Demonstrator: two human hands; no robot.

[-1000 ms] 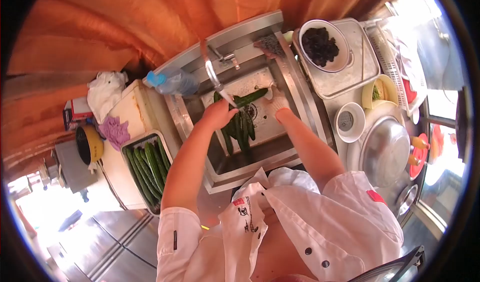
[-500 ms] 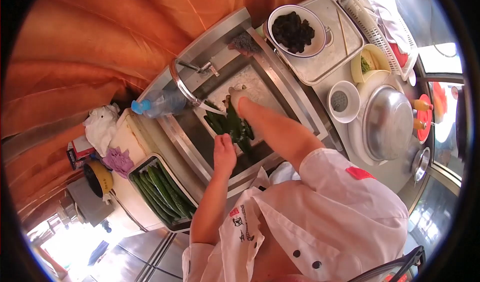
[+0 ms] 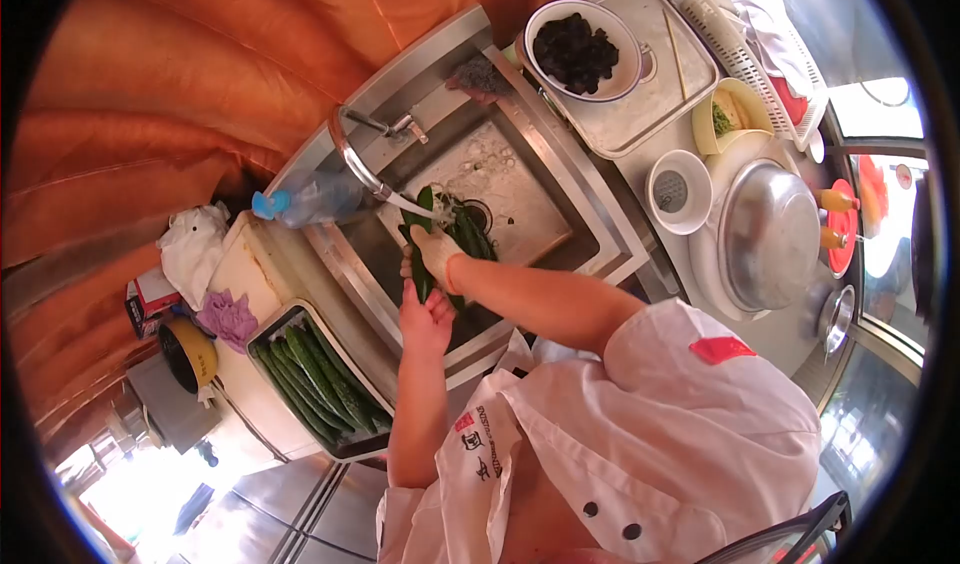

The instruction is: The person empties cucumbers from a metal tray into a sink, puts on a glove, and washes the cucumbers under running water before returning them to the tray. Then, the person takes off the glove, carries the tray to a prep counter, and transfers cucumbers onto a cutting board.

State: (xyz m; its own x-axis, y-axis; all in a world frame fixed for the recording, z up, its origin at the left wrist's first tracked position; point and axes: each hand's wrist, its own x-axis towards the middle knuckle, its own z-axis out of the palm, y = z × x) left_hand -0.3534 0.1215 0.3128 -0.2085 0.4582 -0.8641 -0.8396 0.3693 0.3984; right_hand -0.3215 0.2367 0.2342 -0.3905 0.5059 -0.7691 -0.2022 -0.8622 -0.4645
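Over the left part of the sink [image 3: 545, 219], my right hand [image 3: 436, 254], in what looks like a pale glove with an orange band at the wrist, is wrapped round a dark green cucumber [image 3: 422, 282]. My bare left hand [image 3: 426, 316] grips the lower end of that same cucumber, close below the right hand. More cucumbers [image 3: 468, 232] lie in the sink beside the drain, partly hidden by my right hand. Water runs from the curved faucet [image 3: 358, 164] just above my hands.
Left of the sink, a tray [image 3: 258, 349] holds several cucumbers, near a purple cloth [image 3: 228, 319] and a plastic bottle [image 3: 315, 204]. To the right are a bowl of dark food [image 3: 635, 59], a metal tray [image 3: 655, 114], a white container [image 3: 680, 192] and a metal lid [image 3: 765, 239].
Both hands have moved left, and my right hand has come back toward my left hand from deeper in the sink. One cucumber is now held apart from the others near the drain.
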